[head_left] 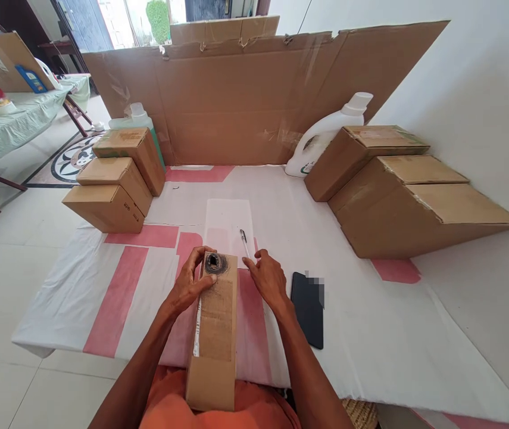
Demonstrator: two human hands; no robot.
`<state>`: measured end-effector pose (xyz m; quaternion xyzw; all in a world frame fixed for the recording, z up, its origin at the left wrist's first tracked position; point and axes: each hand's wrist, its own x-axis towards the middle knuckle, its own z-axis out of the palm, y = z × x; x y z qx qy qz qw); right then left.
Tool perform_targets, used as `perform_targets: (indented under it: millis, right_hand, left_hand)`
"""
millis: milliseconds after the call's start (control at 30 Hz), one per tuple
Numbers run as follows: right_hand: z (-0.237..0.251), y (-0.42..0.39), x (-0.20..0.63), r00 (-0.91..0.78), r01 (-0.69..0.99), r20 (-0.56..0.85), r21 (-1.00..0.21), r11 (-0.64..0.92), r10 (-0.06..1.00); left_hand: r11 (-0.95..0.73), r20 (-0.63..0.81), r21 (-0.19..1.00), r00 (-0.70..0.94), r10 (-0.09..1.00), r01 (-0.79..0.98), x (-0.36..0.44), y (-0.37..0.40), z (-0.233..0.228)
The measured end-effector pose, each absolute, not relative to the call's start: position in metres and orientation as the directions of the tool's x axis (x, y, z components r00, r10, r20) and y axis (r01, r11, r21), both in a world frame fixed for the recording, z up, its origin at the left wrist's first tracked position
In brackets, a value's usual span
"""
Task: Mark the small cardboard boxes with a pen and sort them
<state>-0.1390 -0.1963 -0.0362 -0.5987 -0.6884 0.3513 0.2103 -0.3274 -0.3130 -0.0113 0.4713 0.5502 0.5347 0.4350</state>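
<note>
Two hands on narrow cardboard box (215, 322): my left hand (190, 285) grips 10 o'clock corner, right hand (268, 279) open alongside; light, stiff, hold long edges.

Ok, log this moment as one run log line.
left hand: gripping cardboard box | right hand: beside box, near pen | phone: right, on table

Box stacks (115, 185) left, boxes (410, 196) right, phone (308, 307) right of long box (214, 325).
</note>
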Motion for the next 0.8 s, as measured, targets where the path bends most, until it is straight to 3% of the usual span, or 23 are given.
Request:
perform_targets:
  millis: [133, 267, 400, 500, 633, 800]
  right_hand:
    - [-0.060, -0.184, -0.148, -0.151, 0.696, -0.187, -0.717, -0.030, 0.971]
    - [-0.062, -0.178, -0.148, -0.155, 0.618, -0.220, -0.782, -0.079, 0.963]
    - [-0.035, -0.182, -0.135, -0.195, 0.409, -0.190, -0.907, -0.097, 0.962]
    - [-0.004, -0.200, -0.130, -0.213, 0.132, -0.128, -0.986, -0.102, 0.969]
    - [0.019, -0.237, -0.136, -0.364, -0.278, -0.056, -0.946, -0.166, 0.930]
    - [0.014, -0.263, -0.144, -0.421, -0.305, 0.039, -0.947, -0.101, 0.906]
  left_hand:
    - [-0.011, 0.021, 0.998, -0.178, 0.984, 0.056, -0.327, -0.315, -0.025]
    - [0.004, 0.007, 0.998, -0.173, 0.985, 0.062, -0.324, -0.317, -0.019]
    - [-0.003, 0.019, 0.996, -0.180, 0.983, 0.091, -0.319, -0.318, -0.011]
    - [-0.020, 0.037, 0.995, -0.160, 0.986, 0.102, -0.313, -0.317, -0.008]
    - [-0.023, 0.042, 0.991, -0.142, 0.989, 0.131, -0.306, -0.317, -0.005]
    - [-0.032, 0.056, 0.986, -0.143, 0.988, 0.166, -0.303, -0.322, 0.000]
